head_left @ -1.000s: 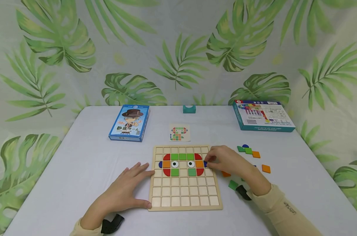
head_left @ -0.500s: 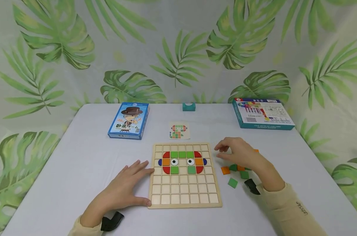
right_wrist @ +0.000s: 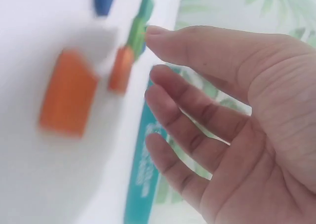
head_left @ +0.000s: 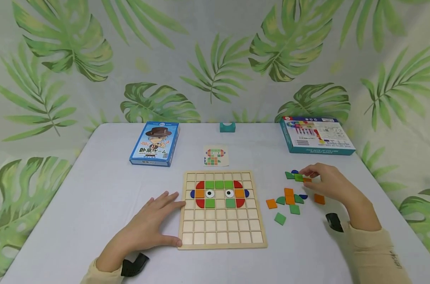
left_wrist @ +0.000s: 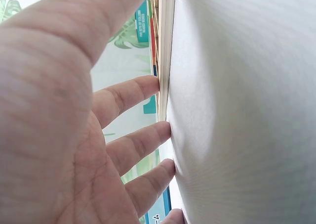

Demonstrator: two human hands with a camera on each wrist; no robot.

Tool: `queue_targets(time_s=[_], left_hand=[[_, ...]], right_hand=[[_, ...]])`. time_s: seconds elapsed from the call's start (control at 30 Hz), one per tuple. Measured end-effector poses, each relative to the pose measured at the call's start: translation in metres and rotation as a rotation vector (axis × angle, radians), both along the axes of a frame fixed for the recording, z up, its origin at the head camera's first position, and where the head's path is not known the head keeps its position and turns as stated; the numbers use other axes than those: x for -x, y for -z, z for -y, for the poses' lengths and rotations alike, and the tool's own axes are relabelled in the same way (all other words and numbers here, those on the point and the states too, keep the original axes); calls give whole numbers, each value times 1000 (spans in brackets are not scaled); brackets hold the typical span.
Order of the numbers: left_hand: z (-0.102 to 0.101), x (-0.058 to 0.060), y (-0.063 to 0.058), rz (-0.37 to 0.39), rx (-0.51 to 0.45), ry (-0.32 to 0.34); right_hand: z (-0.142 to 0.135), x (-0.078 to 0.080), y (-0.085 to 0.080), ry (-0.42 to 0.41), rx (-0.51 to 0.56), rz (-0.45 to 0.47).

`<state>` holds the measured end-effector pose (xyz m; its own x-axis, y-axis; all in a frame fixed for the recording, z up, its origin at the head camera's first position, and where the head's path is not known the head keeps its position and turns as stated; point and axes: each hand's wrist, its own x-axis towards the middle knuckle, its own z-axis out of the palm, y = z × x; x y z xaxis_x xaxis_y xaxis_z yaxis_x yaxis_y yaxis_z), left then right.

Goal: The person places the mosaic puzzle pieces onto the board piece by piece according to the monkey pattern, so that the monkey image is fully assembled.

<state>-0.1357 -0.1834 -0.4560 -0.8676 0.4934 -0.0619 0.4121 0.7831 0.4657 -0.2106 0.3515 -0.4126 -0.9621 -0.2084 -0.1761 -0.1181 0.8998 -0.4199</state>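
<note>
My left hand [head_left: 147, 227] rests at the left edge of a wooden grid board [head_left: 222, 238], thumb and fingertips touching its frame. In the left wrist view its fingers [left_wrist: 140, 140] lie spread along the board's side. Red, green and orange tiles, two eye tiles [head_left: 229, 193] and a blue half-round [head_left: 246, 193] on each side form a face in the upper grid. My right hand [head_left: 330, 182] is over the loose tiles right of the board, nearest a green square [head_left: 298, 178] and an orange square [head_left: 307, 180]. Its thumb and fingers are apart with nothing between them.
Loose orange squares [head_left: 288, 196], green pieces [head_left: 294, 209] and a blue half-round [head_left: 303, 197] lie right of the board. A pattern card [head_left: 216, 156] lies behind it. Farther back are a blue game box [head_left: 154, 144], a teal block [head_left: 227, 127] and a teal-edged box [head_left: 318, 136].
My right hand has let go of the blue half-round at the board's right side and moved right to the loose tiles. My left hand stays at the board's edge.
</note>
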Motion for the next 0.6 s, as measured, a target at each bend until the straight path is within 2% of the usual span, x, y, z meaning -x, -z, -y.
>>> queue_targets(time_s=[0.2,0.6], left_hand=[[0,0,0,0,-3,-2],[0,-1,-1,2,-13,2]], right_hand=[[-16,-2,10,72,2,49],[-25,-2,22,107,16,41]])
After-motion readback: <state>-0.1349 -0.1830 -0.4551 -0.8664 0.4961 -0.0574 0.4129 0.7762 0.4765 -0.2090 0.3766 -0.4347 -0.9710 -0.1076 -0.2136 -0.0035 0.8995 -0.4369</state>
